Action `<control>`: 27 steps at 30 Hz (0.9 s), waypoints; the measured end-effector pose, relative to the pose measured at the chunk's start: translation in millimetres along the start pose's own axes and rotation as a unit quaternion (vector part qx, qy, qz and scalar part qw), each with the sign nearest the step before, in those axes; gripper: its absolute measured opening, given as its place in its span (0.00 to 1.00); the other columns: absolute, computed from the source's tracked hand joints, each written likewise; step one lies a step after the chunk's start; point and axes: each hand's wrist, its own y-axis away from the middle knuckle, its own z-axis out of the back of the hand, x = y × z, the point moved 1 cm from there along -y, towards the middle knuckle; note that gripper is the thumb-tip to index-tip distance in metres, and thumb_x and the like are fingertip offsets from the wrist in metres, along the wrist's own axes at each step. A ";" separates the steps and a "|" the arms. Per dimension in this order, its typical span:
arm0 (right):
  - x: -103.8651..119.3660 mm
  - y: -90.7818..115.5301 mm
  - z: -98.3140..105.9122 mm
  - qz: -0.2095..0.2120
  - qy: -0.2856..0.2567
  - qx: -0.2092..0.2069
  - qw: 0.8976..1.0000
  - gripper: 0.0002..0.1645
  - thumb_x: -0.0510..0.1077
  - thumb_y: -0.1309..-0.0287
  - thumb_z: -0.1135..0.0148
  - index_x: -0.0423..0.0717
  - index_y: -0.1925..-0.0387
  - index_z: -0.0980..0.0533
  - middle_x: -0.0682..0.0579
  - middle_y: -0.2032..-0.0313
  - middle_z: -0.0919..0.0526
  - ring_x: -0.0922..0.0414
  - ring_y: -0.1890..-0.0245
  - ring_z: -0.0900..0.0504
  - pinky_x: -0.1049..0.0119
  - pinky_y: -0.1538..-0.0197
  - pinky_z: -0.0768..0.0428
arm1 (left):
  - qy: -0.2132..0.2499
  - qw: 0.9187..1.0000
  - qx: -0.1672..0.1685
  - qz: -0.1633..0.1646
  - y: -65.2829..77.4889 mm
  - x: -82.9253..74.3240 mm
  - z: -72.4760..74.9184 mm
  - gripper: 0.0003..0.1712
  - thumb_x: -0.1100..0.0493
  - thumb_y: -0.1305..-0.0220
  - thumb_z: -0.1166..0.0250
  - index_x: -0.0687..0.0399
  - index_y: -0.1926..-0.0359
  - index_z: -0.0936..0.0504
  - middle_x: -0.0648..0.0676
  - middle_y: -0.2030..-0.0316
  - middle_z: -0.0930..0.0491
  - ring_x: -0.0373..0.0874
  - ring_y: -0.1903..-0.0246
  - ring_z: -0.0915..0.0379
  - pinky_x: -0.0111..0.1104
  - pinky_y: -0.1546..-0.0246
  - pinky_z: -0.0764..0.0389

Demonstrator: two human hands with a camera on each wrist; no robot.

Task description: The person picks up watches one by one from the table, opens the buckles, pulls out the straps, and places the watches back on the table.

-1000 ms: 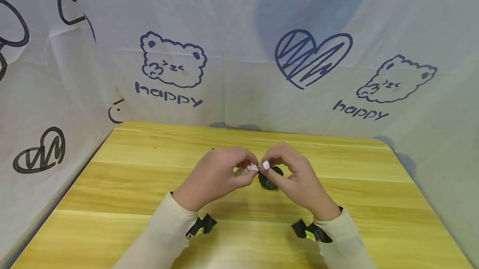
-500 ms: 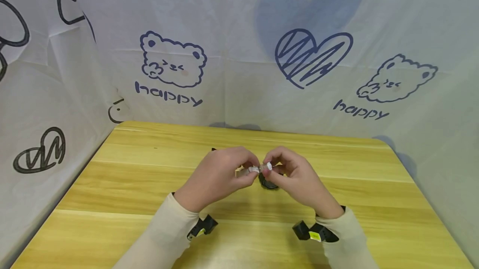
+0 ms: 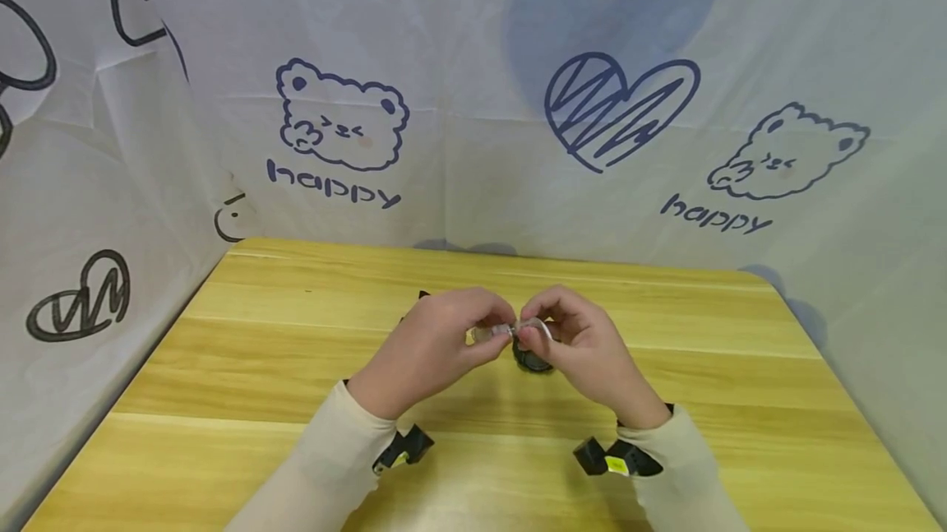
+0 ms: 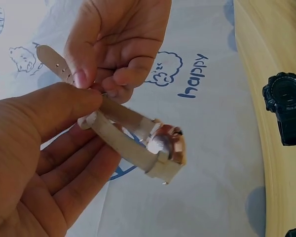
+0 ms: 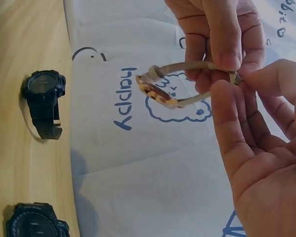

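A wristwatch with a beige strap and a rose-gold case [image 4: 175,143] is held up off the table between both hands. My left hand [image 3: 432,343] pinches the strap [image 4: 126,148] between thumb and fingers, close to the small metal buckle [image 5: 233,77]. Facing it, my right hand [image 3: 588,347] pinches at the buckle, its fingertips almost meeting those of the left. The holed strap end [image 4: 54,61] sticks out past the right hand's fingers in the left wrist view. Fingers partly cover the buckle, so how the strap sits in it is unclear.
On the wooden table [image 3: 503,483] a black digital watch [image 3: 533,358] lies below the right hand. A second black watch [image 5: 37,222] shows at the lower edge of the right wrist view. White cloth [image 3: 473,187] with drawings hangs behind the table.
The right hand's fingers have shifted slightly at the buckle, and the pale strap end there now shows as a bent strip instead of a small tip. The left hand stays nearly still.
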 end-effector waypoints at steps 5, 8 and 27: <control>-0.8 -0.1 0.0 0.042 -0.021 -0.016 0.999 0.06 0.30 0.31 0.39 0.36 0.54 0.24 0.47 0.59 0.19 0.55 0.62 0.14 0.66 0.60 0.15 | -0.018 0.999 -0.026 -0.028 -2.5 -0.3 -2.2 0.06 0.64 0.33 0.29 0.50 0.57 0.15 0.45 0.61 0.14 0.34 0.60 0.17 0.28 0.58 0.17; -0.6 -0.2 -0.1 0.031 -0.028 -0.013 0.999 0.05 0.31 0.30 0.39 0.36 0.54 0.24 0.47 0.59 0.19 0.55 0.61 0.14 0.65 0.60 0.15 | -0.032 0.998 -0.033 -0.035 -3.0 -0.5 -2.9 0.07 0.65 0.35 0.29 0.50 0.59 0.16 0.44 0.62 0.15 0.34 0.61 0.18 0.27 0.59 0.18; 4.8 0.3 1.1 0.007 -0.097 0.027 0.995 0.09 0.33 0.28 0.40 0.31 0.53 0.30 0.48 0.61 0.19 0.54 0.64 0.14 0.64 0.59 0.14 | 0.017 0.996 -0.048 -0.073 -1.2 -3.9 -3.0 0.03 0.64 0.33 0.31 0.51 0.61 0.13 0.45 0.64 0.14 0.33 0.66 0.21 0.22 0.62 0.21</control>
